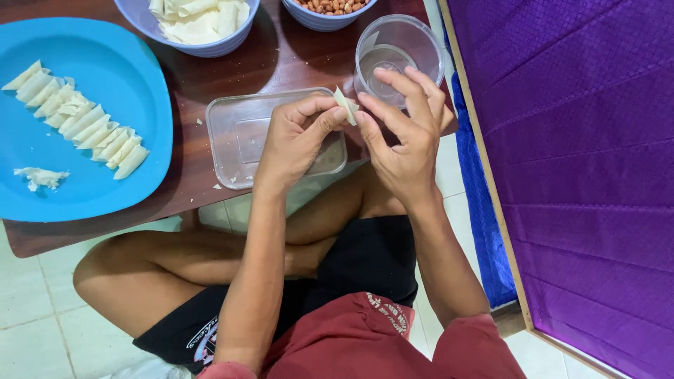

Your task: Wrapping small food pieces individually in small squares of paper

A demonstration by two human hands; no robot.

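Over the near edge of the dark wooden bench (281, 60), I see both hands meeting at a small pale pastry wrapper (345, 105), folded into a narrow strip. My left hand (295, 140) pinches its lower end between thumb and forefinger; my right hand (404, 137) closes its grip on the upper side, fingers spread above a clear tub of water (397, 52) at one o'clock. Just beneath the left hand sits an empty clear rectangular tray (242, 137). At nine o'clock, a blue plate (105, 175) carries a row of finished rolls (77, 119) and one torn scrap (41, 177). At twelve o'clock stand a bowl of wrapper sheets (196, 21) and a bowl of peanuts (330, 8). The risk, as I judge it: too hard a pinch could tear the thin wrapper, or a loose fold could let the roll spring open.
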